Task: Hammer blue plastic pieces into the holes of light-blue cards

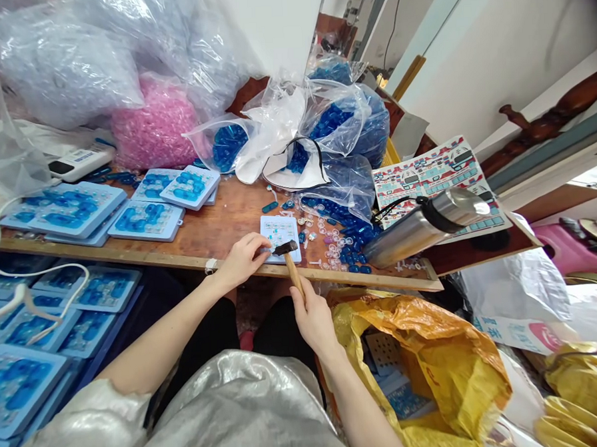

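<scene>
My right hand [314, 314] grips the wooden handle of a small hammer [293, 269]. The dark hammer head is over the lower right part of a pale blue plastic panel [279, 223] that lies on the table near its front edge. Small turquoise pieces sit on that panel. My left hand [246, 255] rests at the panel's lower left corner, fingers closed together beside the hammer head. Whatever those fingertips pinch is too small and too hidden to make out.
Finished-looking blue panels [145, 220] are stacked at the left. Loose clear and blue parts [337, 245] lie to the right, beside a steel flask [423, 230]. Bags of blue pieces [346, 124] stand behind. A yellow sack [434, 336] opens below the table edge.
</scene>
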Demonstrator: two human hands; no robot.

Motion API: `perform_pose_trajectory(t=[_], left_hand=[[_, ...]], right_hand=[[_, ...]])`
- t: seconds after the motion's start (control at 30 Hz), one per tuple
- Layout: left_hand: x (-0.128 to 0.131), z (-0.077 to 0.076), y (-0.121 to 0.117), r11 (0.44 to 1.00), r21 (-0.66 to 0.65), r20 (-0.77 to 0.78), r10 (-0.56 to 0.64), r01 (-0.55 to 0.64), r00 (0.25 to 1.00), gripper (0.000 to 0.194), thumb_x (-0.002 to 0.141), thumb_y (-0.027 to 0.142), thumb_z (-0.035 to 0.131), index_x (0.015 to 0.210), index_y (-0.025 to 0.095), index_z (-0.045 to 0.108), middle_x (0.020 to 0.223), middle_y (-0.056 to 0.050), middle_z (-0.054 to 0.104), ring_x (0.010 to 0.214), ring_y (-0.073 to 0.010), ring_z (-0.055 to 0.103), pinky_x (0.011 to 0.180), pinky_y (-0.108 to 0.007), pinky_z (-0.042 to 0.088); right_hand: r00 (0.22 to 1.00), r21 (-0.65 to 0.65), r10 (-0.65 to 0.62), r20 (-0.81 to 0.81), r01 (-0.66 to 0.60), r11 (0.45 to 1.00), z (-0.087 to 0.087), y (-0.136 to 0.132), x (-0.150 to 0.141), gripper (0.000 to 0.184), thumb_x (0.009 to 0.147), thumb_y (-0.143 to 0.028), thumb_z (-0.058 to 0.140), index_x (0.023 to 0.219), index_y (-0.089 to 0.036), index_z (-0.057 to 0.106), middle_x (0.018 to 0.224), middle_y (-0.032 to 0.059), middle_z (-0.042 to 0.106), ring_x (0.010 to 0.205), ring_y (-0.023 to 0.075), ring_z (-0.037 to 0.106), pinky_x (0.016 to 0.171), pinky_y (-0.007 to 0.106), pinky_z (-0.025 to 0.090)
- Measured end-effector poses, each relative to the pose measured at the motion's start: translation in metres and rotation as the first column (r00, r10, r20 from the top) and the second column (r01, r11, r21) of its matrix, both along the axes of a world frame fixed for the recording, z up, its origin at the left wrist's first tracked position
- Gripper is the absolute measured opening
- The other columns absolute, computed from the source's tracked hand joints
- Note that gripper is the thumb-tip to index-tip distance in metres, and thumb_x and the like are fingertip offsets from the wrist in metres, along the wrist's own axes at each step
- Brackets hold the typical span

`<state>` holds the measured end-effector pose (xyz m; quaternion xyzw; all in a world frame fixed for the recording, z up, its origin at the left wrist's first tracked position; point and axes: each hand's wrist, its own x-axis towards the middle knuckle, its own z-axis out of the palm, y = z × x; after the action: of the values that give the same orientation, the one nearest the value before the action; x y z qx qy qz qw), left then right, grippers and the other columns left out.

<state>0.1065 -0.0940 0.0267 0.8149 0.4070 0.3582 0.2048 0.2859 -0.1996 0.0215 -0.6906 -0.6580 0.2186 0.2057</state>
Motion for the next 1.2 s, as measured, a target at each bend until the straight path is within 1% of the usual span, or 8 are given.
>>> perform_pose_trajectory(t=[0.23,0.37,0.5,0.7,0.93,1.03,1.13,1.2], left_hand=[[0.005,0.002,0.001,0.999,-0.04,-0.038,0.029,-0.031,0.999,0.011,0.08,0.02,0.052,0.09,0.016,0.051,0.09,-0.004,0.06,0.086,-0.015,0.056,0.079,-0.03,0.046],[0.006,0.005,0.001,0.989,-0.136,0.048,0.061,-0.054,0.997,0.022,0.075,0.02,0.058,0.094,0.017,0.047,0.088,-0.002,0.061,0.081,-0.0136,0.059,0.074,-0.028,0.048],[0.005,0.004,0.003,0.985,-0.171,0.083,0.054,-0.04,0.995,0.024,0.073,0.02,0.06,0.092,0.017,0.046,0.086,-0.001,0.061,0.079,-0.0125,0.06,0.075,-0.027,0.048],[0.008,0.002,0.008,0.978,-0.21,0.072,0.031,-0.015,0.997,0.026,0.074,0.025,0.059,0.096,0.018,0.046,0.086,-0.002,0.062,0.079,-0.0134,0.06,0.073,-0.028,0.05],[0.004,0.004,0.009,0.969,-0.244,0.112,0.001,0.027,0.994,0.03,0.071,0.029,0.061,0.097,0.017,0.049,0.086,-0.002,0.062,0.076,-0.0131,0.06,0.072,-0.028,0.05],[0.004,0.011,0.029,0.981,-0.189,0.084,0.05,-0.034,0.995,0.021,0.075,0.029,0.055,0.092,0.016,0.054,0.088,-0.003,0.063,0.077,-0.0131,0.059,0.074,-0.028,0.05],[0.01,0.016,0.07,0.992,-0.011,-0.007,0.129,-0.129,0.992,0.018,0.079,0.021,0.044,0.088,0.015,0.059,0.091,-0.006,0.062,0.083,-0.0149,0.058,0.079,-0.03,0.048],[0.017,0.017,0.103,0.994,0.045,-0.125,0.106,-0.101,0.987,0.02,0.077,0.017,0.044,0.087,0.014,0.061,0.092,-0.007,0.062,0.085,-0.0164,0.058,0.083,-0.032,0.046]], right_hand=[[1.0,0.158,-0.026,0.01,0.024,0.987,0.01,0.0,-0.002,0.046,0.093,-0.038,0.025,0.126,-0.015,0.045,0.09,0.0095,0.066,0.073,0.0179,0.063,0.065,0.024,0.045],[0.988,0.128,-0.003,0.157,-0.018,0.992,0.018,0.004,-0.001,0.043,0.092,-0.036,0.03,0.124,-0.017,0.049,0.085,0.0083,0.067,0.074,0.0188,0.064,0.066,0.025,0.045],[0.989,0.17,-0.051,0.136,0.028,0.985,0.025,0.006,0.002,0.044,0.093,-0.036,0.026,0.129,-0.017,0.043,0.095,0.0086,0.066,0.08,0.0201,0.064,0.067,0.026,0.045],[0.975,0.117,0.018,0.221,-0.045,0.992,0.036,0.007,0.001,0.041,0.093,-0.035,0.028,0.127,-0.021,0.045,0.092,0.0075,0.066,0.076,0.0204,0.064,0.064,0.026,0.044],[0.976,0.105,0.031,0.217,-0.055,0.993,0.028,0.007,0.008,0.041,0.092,-0.035,0.029,0.127,-0.02,0.046,0.084,0.007,0.067,0.073,0.0197,0.064,0.065,0.026,0.045],[0.994,0.17,-0.065,0.086,0.05,0.984,0.027,0.008,0.018,0.043,0.092,-0.036,0.028,0.127,-0.018,0.045,0.096,0.0089,0.065,0.082,0.0208,0.063,0.072,0.029,0.045],[0.991,0.186,-0.119,-0.053,0.127,0.974,0.026,0.009,0.027,0.046,0.092,-0.038,0.028,0.127,-0.014,0.045,0.097,0.0109,0.065,0.084,0.0214,0.063,0.073,0.03,0.046],[0.987,0.184,-0.124,-0.106,0.142,0.973,0.024,0.008,0.032,0.047,0.091,-0.039,0.029,0.126,-0.014,0.046,0.094,0.0111,0.065,0.083,0.0209,0.063,0.074,0.03,0.046]])
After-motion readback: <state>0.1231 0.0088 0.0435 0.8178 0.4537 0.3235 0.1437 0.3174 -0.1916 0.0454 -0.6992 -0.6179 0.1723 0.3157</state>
